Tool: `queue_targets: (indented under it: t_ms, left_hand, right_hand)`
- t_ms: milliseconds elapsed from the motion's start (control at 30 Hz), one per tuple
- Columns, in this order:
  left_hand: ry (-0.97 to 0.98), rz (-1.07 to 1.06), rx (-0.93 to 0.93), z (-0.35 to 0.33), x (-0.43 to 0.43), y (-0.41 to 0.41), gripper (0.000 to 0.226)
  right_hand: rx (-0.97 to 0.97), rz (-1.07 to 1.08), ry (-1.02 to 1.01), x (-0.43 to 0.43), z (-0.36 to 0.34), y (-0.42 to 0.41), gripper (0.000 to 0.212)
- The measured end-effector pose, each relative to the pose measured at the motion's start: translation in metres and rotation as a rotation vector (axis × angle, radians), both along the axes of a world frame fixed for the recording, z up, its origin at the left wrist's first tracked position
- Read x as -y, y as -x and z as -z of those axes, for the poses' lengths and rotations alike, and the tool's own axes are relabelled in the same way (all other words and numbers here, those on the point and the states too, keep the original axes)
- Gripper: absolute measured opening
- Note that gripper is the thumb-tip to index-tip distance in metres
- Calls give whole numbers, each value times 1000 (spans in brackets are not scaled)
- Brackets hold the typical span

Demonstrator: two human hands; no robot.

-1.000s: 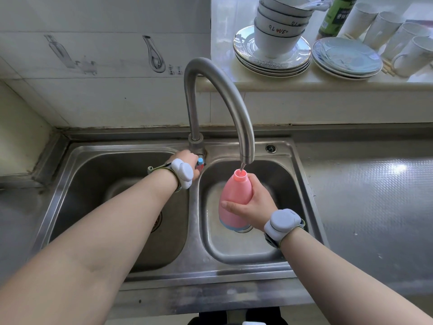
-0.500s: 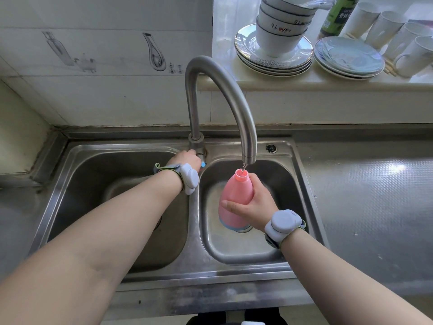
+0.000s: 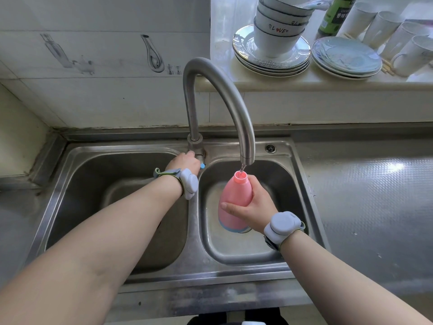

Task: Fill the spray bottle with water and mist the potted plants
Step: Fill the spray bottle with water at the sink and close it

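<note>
Below the curved steel faucet (image 3: 218,95), the right hand (image 3: 254,205) holds a pink spray bottle (image 3: 234,202) upright over the right basin of the double sink (image 3: 302,184). Its fingers wrap the back of the bottle's body while the thumb (image 3: 230,207) lies across the front, pointing left, so the grip is closed around the bottle's middle. The bottle's open neck, with no spray head on it, sits directly beneath the spout tip, and a thin thread of water runs from the spout into the opening. A pale blue band rings the bottle's base, which hangs above the basin floor rather than resting on it. The right forearm comes in from the lower right, wrist bent slightly upward, with a grey wrist device (image 3: 281,227) strapped on.

The left arm stretches forward across the left basin, nearly straight, ending with the left hand (image 3: 185,161) curled over the faucet handle (image 3: 202,164) at the base of the faucet; only the handle's blue tip shows past the knuckles. A matching wrist device (image 3: 188,186) sits on that wrist.

On the ledge behind the sink stand stacked bowls on plates (image 3: 271,52), more plates and white mugs. The steel surface (image 3: 375,195) to the right carries a bright glare.
</note>
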State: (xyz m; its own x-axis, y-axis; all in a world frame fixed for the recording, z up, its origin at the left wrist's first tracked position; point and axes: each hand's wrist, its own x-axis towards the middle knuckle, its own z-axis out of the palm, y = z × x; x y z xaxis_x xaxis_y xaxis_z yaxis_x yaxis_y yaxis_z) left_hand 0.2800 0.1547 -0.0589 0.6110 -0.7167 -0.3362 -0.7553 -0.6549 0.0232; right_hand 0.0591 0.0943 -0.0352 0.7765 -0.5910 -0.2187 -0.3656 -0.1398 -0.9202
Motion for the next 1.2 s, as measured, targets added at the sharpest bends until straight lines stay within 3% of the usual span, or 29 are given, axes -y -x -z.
queue_targets:
  t_ms: [1200]
  left_hand:
    - [26,-48,-34,4,-2,5,28]
  right_hand:
    - [-5,5,38,-1,-1,7,60]
